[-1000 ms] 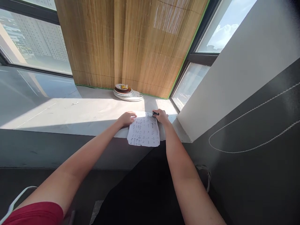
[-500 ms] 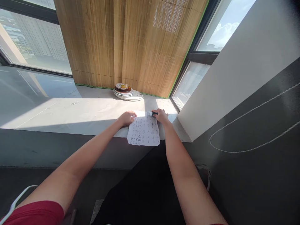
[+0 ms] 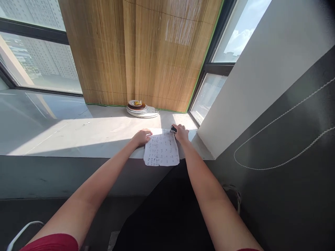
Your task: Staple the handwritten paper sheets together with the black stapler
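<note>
A white sheet of paper [image 3: 161, 150] with rows of handwriting lies on the sill, its lower end reaching past the front edge. My left hand [image 3: 142, 137] is closed on the paper's upper left edge, thumb on top. At the upper right corner, my right hand [image 3: 181, 133] grips a small black stapler [image 3: 173, 129] with a shiny metal part. The stapler's front end is at the sheet's corner; whether its jaws are pressed together I cannot tell.
A stack of plates [image 3: 138, 108] stands farther back on the pale window sill [image 3: 78, 136], close to a bamboo blind [image 3: 146, 55]. On the right are a slanting white wall [image 3: 251, 69] and a hanging beaded cord [image 3: 261, 169].
The camera view has tilted, so the sill and plates sit lower in the picture. My right hand has turned the stapler slightly, and more of its metal part shows at the paper's corner.
</note>
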`<state>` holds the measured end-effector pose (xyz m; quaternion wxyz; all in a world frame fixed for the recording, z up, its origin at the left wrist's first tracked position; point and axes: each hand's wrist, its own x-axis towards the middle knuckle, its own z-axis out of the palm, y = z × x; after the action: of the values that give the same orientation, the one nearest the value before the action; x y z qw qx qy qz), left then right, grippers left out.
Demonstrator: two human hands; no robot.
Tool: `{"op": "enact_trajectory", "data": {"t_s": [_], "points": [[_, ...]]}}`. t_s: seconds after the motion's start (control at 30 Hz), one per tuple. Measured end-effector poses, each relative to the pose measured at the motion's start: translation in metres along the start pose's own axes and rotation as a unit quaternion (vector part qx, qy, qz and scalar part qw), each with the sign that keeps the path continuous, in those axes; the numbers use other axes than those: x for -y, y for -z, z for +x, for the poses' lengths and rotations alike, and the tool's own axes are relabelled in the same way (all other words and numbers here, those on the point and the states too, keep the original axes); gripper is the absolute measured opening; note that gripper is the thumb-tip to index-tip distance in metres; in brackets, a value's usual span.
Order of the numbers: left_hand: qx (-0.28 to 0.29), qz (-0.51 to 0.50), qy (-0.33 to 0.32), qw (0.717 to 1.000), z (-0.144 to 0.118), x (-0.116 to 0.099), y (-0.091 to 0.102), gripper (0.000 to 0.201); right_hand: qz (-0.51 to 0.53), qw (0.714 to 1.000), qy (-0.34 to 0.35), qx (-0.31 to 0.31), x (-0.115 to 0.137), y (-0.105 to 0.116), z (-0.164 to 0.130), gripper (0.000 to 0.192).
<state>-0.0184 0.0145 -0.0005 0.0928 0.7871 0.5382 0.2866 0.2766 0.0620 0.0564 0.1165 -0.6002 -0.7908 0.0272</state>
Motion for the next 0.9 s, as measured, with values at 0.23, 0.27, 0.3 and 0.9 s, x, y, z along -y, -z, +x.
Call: {"op": "enact_trajectory", "data": {"t_s": [0.23, 0.27, 0.3, 0.9], "points": [[-0.003, 0.002, 0.004, 1.0, 0.001, 0.001, -0.001, 0.044, 0.029, 0.983, -0.143, -0.111, -0.007, 0.009, -0.006, 0.058], [-0.002, 0.002, 0.005, 1.0, 0.001, 0.001, 0.0, 0.045, 0.032, 0.978, -0.156, -0.138, -0.001, 0.011, -0.007, 0.057], [-0.002, 0.003, 0.006, 1.0, 0.001, 0.0, 0.0, 0.047, 0.038, 0.973, -0.155, -0.165, 0.005, 0.012, -0.007, 0.058], [-0.038, 0.039, 0.107, 0.993, 0.001, 0.0, 0.003, 0.054, 0.118, 0.992, 0.027, 0.042, 0.067, 0.007, -0.013, 0.056]]}}
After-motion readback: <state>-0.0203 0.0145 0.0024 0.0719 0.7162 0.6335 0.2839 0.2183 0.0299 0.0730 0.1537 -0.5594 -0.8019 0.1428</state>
